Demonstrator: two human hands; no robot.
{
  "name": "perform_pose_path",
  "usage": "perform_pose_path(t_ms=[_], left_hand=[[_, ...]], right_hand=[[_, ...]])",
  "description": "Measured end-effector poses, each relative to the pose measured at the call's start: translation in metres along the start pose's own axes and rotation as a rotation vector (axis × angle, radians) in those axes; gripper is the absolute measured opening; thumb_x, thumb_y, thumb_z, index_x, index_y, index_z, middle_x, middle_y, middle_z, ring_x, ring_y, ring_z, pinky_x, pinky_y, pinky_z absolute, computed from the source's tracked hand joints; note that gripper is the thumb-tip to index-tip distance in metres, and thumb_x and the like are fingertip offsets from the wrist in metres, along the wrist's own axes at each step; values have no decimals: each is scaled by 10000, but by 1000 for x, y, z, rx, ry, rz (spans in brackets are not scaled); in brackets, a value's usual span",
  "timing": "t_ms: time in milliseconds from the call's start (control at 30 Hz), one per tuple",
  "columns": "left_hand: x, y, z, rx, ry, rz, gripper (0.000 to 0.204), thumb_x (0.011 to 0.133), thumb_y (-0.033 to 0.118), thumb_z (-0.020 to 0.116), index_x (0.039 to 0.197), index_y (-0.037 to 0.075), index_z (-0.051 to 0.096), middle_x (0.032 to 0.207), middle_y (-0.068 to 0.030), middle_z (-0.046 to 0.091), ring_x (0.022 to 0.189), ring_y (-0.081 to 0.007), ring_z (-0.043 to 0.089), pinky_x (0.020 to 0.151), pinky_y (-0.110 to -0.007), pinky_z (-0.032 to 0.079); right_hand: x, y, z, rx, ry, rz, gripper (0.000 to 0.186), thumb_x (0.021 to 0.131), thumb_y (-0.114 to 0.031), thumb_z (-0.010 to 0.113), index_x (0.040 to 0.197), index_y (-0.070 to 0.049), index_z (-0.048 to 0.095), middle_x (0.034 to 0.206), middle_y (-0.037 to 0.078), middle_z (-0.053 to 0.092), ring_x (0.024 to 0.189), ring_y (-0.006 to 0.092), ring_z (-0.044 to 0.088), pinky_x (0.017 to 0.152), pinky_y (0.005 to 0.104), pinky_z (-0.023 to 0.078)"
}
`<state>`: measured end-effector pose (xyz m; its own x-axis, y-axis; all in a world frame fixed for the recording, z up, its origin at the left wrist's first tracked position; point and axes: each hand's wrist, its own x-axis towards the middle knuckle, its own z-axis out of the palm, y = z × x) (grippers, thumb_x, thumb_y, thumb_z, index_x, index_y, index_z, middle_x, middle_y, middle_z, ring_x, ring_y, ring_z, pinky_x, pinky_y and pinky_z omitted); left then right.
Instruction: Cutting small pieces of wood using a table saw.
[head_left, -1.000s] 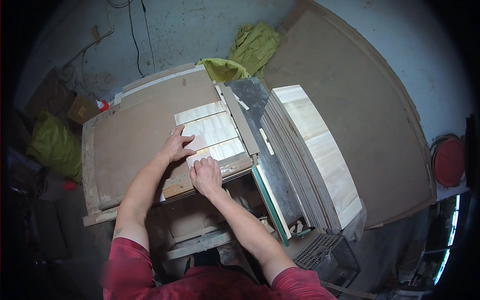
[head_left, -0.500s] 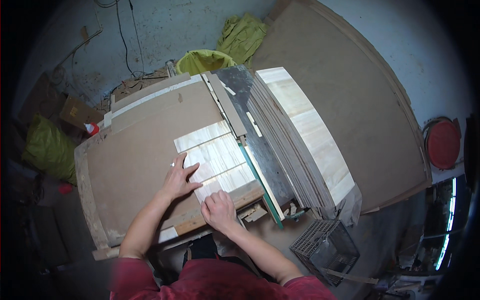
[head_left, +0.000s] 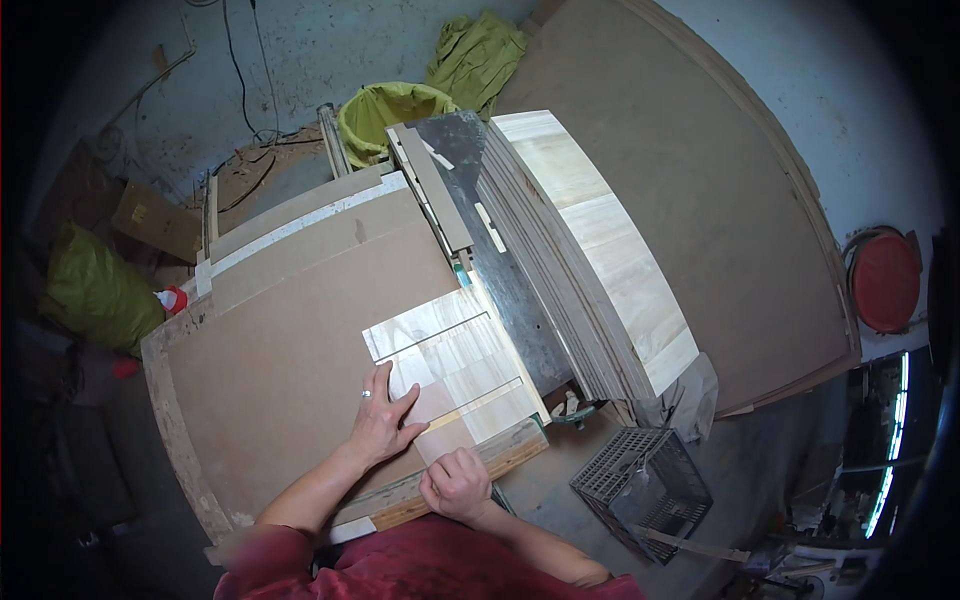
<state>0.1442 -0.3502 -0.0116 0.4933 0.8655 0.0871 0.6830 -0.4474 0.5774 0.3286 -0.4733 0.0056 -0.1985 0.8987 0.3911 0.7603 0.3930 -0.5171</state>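
While the brown-topped bench [head_left: 270, 390] has slid toward six o'clock, the pale wood [head_left: 460, 375] lies at its four o'clock side, the left hand [head_left: 382, 420] touching it splayed at eight, the right hand [head_left: 460, 486] curled at six, grip unclear.

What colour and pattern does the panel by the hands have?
The panel is pale cream, partly pinkish, with faint brown streaks; the head view shows it best.

The pale streaked wood [head_left: 465, 372] looks smooth on the matt brown tabletop [head_left: 275, 370], whose border [head_left: 180, 428] is rough and scuffed. The dark crate [head_left: 613, 466] looks like hard plastic, the yellow-green sack [head_left: 95, 290] like crinkled sheeting.
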Motion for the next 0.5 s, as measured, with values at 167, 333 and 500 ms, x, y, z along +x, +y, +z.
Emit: perform_pose_path(t_ms=[167,333,500], left_hand=[[38,-37,-8,33,20,37,697,777,313,974,1387,43,771,1627,-402,358,1499,-609,373,1228,-635,434],[101,-102,-36,67,35,28,697,784,341,972,1390,59,775,1620,-395,381,1507,-586,390,1245,-613,427],[175,-174,-79,112,24,3,717,778,354,981,1421,108,779,1654,-380,380,1525,-566,395,1272,-584,416]], right_hand=[[45,14,22,-10,20,-16,205,842,-169,779,759,-97,606,798,99,546,792,310,590,736,460,489],[126,32,65,-32,65,-32,205,836,-190,782,750,-99,619,798,95,560,814,310,586,752,462,498],[221,43,109,-67,110,-24,175,869,-199,765,790,-76,669,829,123,613,867,334,610,827,483,511]])
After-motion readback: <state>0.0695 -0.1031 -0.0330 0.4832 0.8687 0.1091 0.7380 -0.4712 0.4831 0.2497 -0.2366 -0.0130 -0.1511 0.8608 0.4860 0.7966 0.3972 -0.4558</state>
